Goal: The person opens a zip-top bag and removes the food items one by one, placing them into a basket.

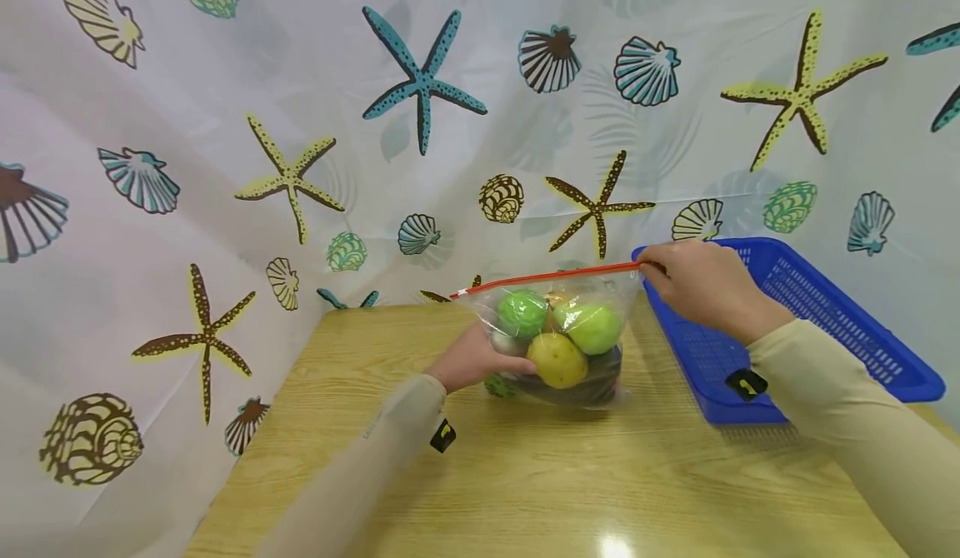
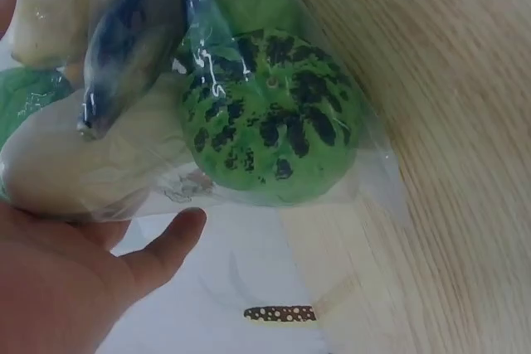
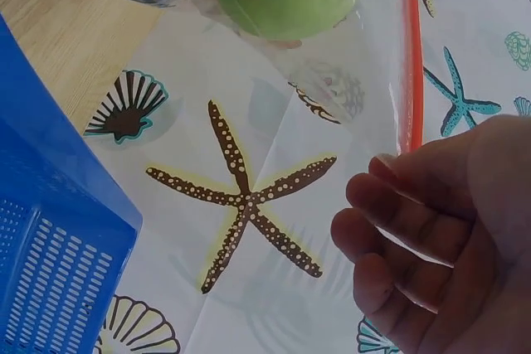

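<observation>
A clear zip bag [image 1: 630, 308] with a red zip strip [image 1: 555, 276] stands upright on the table, filled with several vegetables and fruits. Through its front show a yellow round fruit [image 1: 557, 361], a pale green one [image 1: 592, 329] and a green cabbage-like ball [image 1: 522, 313]. A green dark-streaked squash [image 2: 270, 118] fills a lower corner in the left wrist view. My left hand [image 1: 480, 358] holds the bag's left side, thumb across the front. My right hand [image 1: 697, 283] pinches the right end of the red strip. A small white slider [image 1: 462, 292] sits at the strip's left end.
A blue plastic basket [image 1: 712, 408] with slotted walls stands right of the bag, partly behind my right forearm. The wooden table [image 1: 450, 491] ends at a white curtain [image 1: 315, 67] printed with starfish and shells, which hangs at the back and left.
</observation>
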A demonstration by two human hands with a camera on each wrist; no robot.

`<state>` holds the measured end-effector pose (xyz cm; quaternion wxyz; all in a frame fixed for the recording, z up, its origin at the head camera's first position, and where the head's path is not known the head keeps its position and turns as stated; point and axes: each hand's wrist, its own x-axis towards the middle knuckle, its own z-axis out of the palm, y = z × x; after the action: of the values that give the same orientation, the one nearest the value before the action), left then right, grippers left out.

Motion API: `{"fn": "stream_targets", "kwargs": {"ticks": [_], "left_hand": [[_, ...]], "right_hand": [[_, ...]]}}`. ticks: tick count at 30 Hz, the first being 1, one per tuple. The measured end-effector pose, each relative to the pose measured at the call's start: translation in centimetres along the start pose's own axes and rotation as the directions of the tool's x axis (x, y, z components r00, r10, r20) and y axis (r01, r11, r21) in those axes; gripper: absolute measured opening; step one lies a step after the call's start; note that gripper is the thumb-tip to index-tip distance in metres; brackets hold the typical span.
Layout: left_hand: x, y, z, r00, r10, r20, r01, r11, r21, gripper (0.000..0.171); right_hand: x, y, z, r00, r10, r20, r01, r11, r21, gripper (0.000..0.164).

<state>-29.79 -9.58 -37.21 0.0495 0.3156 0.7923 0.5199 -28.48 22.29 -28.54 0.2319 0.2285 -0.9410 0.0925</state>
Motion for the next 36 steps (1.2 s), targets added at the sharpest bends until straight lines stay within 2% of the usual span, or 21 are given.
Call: {"fn": "stream_targets", "kwargs": {"ticks": [5,8,10,13,16,19,23,30,36], "left_hand": [[0.8,-1.6,1.2,0.999,-0.008,-0.037,0.008,1.0,-0.01,0.093],[1.2,-2.1,1.9,0.998,-0.028,-0.057,0.028,1.0,0.001,0.094],[1.2,-2.0,2.3,0.997,-0.045,-0.066,0.047,0.999,0.017,0.092],[1.0,-1.2,2.7,0.996,-0.048,-0.072,0.051,0.998,0.035,0.089],[0.7,0.2,2.9,0.996,-0.045,-0.075,0.048,0.998,0.035,0.085],[0.3,1.5,3.0,0.996,-0.041,-0.078,0.044,0.999,0.029,0.084],[0.0,2.2,3.3,0.995,-0.052,-0.082,0.055,0.998,0.031,0.085],[0.8,-0.1,4.4,0.991,-0.092,-0.092,0.106,0.982,0.156,0.088],[0.7,-0.2,4.4,0.986,-0.127,-0.109,0.147,0.967,0.206,0.091]], "right_hand": [[0.7,-0.5,0.3,0.999,-0.044,-0.022,0.044,0.999,-0.019,0.015],[1.1,-1.3,0.8,0.99,-0.129,-0.06,0.126,0.991,-0.047,0.015],[1.3,-1.7,1.3,0.972,-0.213,-0.103,0.205,0.976,-0.075,0.016],[1.4,-2.4,2.0,0.925,-0.335,-0.182,0.316,0.94,-0.126,0.017],[1.5,-2.9,2.6,0.893,-0.393,-0.221,0.363,0.917,-0.166,0.017],[1.6,-3.4,2.8,0.887,-0.406,-0.222,0.373,0.911,-0.177,0.017],[1.9,-3.8,2.9,0.891,-0.403,-0.211,0.375,0.913,-0.16,0.015],[2.2,-4.0,3.0,0.879,-0.418,-0.229,0.391,0.908,-0.153,0.006],[2.3,-3.8,3.3,0.88,-0.417,-0.226,0.393,0.908,-0.145,0.004]]}}
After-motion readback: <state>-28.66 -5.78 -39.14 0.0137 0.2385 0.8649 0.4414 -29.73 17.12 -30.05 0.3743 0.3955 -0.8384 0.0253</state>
